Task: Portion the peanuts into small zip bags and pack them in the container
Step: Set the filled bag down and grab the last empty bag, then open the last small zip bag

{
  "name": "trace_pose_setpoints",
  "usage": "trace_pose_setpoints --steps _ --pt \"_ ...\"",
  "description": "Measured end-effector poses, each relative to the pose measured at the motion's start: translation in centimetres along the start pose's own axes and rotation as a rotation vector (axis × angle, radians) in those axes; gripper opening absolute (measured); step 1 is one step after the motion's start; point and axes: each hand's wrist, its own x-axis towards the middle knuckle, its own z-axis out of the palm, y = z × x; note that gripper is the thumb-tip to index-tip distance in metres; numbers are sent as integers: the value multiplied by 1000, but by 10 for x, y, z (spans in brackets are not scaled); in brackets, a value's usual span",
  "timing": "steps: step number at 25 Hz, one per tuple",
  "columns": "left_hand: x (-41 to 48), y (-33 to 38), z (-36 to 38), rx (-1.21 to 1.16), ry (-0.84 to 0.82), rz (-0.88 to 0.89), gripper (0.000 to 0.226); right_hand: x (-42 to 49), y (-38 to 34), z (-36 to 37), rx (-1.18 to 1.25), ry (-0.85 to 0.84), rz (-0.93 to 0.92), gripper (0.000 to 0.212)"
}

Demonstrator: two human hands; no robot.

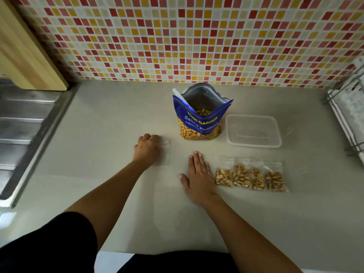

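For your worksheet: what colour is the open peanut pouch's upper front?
The standing foil peanut pouch is blue there, head view.

1. Soft, dim indoor light is falling evenly across the countertop [98,134], leaving colours muted.
2. Faint, diffuse shadows are pooling beside the peanut bag [200,123] and beneath both forearms.
3. The steel drainboard [21,119] is catching pale streaks, and a bright patch is glinting at the counter's lower left edge.
4. Wide-angle distortion is bowing the tiled wall [197,36] and counter lines, with tiles smearing towards the corners.
5. The rack [350,107] at right is washing out and blurring.
6. The empty zip bag [165,154] under the left hand [147,149] is almost vanishing against the counter.
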Motion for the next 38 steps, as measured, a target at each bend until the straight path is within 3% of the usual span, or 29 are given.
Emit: trace_pose_setpoints --steps 3,7,9,11,13,15,23,29,38 --pt "3 -1 -11 -324 -23 -99 9 3 0 -7 120 -15 23 83" --pt "-19 11 -45 -1081 -259 -242 11 10 -26 -48 844 -36 331 72" --pt "-36 23 -64 -1187 -330 -206 11 12 -42 -66 1231 22 409 66" --pt "-49 33 -80 -1247 -369 -161 11 12 -46 -78 1381 178 372 44" --pt "-57 41 -95 -1359 -412 -137 11 10 -41 -96 1392 282 292 21" --pt "-60 48 -105 -1472 -450 -124 16 6 -35 -113 1398 308 238 15" --pt "-68 79 -119 -1784 -580 -99 15 -2 -28 -164 1394 403 109 16" --pt "-72 93 -120 -1969 -744 -81 52 -2 -28 -177 1398 367 79 17" --pt "-72 103 -127 -1922 -757 -5 48 0 -20 -189 1344 366 120 23"
